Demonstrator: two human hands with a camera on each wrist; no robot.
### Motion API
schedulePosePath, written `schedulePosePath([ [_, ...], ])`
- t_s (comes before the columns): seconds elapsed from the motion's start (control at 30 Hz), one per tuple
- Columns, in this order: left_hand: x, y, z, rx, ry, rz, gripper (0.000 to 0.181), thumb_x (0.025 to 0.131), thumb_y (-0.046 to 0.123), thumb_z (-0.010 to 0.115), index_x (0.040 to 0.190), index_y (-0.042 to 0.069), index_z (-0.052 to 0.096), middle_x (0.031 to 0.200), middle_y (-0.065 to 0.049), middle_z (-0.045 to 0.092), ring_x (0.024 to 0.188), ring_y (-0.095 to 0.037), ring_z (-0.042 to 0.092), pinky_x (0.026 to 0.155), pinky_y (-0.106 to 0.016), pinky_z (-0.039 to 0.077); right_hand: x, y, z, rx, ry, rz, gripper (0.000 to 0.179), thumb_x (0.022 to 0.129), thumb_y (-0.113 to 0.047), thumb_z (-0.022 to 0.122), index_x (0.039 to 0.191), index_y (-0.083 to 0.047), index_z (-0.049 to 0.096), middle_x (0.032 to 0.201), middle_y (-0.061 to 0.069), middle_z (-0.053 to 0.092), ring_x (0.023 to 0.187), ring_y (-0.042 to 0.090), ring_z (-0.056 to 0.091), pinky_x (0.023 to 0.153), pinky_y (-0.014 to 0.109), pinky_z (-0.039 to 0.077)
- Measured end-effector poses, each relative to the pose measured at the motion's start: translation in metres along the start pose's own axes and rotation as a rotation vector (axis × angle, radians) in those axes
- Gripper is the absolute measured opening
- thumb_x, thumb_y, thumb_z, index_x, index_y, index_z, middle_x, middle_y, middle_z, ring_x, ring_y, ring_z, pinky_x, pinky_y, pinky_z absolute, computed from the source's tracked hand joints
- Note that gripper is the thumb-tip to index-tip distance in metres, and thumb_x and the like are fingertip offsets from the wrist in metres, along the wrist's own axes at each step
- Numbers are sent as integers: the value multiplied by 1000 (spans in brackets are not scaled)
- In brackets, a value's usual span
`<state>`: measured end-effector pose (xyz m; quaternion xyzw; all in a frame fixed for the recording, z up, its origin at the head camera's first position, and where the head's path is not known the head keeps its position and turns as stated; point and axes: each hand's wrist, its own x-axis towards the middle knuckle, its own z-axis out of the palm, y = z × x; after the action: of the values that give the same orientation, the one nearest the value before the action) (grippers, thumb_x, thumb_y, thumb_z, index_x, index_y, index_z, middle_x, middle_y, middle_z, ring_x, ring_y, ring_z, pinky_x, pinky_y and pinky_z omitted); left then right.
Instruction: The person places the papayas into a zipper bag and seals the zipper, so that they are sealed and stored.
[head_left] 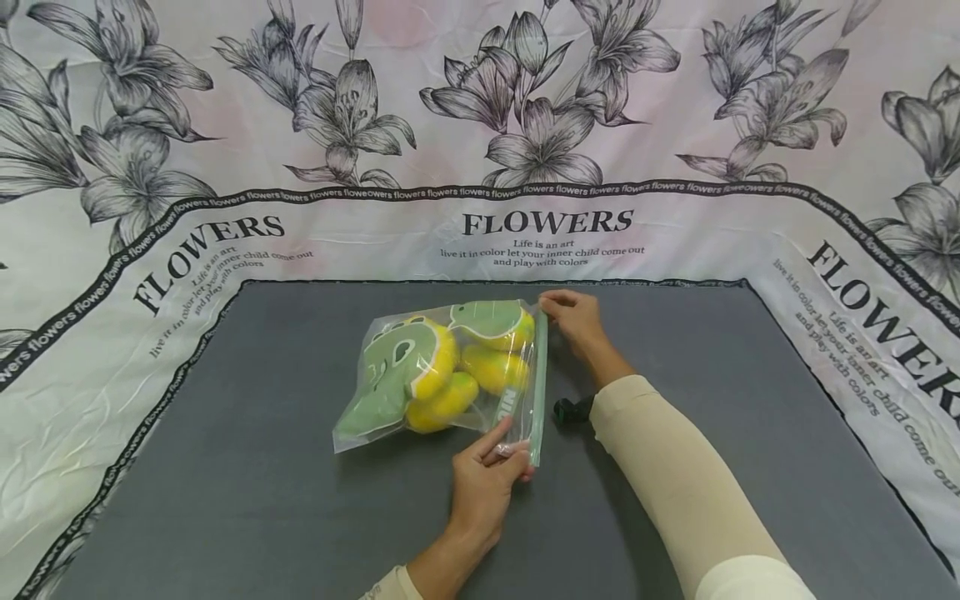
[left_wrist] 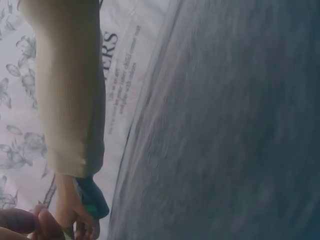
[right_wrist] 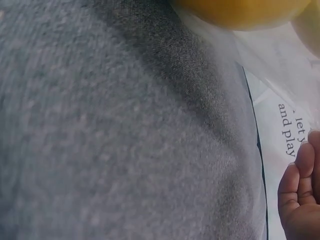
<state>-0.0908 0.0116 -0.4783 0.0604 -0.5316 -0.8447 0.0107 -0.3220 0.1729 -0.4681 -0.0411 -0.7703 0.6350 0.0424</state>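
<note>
A clear zip bag (head_left: 491,408) with green cartoon print and a green zip strip (head_left: 539,375) holds several yellow fruits (head_left: 442,404), their exact kind unclear behind the print. At the strip's near end, my left hand (head_left: 480,492) pinches the bag's corner between thumb and fingers. The strip's far end is pinched by my right hand (head_left: 576,321). In the left wrist view, left fingertips (left_wrist: 45,225) show at the lower left, with the right hand (left_wrist: 75,215) beyond. The right wrist view shows curled right fingers (right_wrist: 300,175) and a yellow fruit (right_wrist: 245,12) above.
The bag is over a dark grey tabletop (head_left: 225,467). A white floral cloth (head_left: 390,233) with printed lettering borders the back and sides. A small black device (head_left: 572,410) sits by the right wrist.
</note>
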Motion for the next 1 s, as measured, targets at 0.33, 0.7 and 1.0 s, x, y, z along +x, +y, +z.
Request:
schedulePosePath([
  [0.33,5,4,-3,19,-16,-7,54,79,-15,67,131,-5,56,96,-24,69,62,-17,65,62,-27,56,3,2,0,-6,28,10,24,90,-19,70,106,-1,71,99,9,67,83,21,61,76,36,52],
  [0.7,1,2,-6,73,-116,-4,66,80,-10,69,141,4,48,105,-22,67,87,-22,67,71,-28,56,2,0,-13,6,-26,54,39,95,-25,63,128,-3,59,109,16,66,92,24,65,78,36,54],
  [1.0,-2,32,-33,320,-228,170,62,89,2,66,145,7,42,99,-18,70,70,-29,69,61,-39,57,-10,-13,-30,-103,-96,-31,39,97,-29,60,128,-6,58,116,21,63,102,35,61,83,47,51],
])
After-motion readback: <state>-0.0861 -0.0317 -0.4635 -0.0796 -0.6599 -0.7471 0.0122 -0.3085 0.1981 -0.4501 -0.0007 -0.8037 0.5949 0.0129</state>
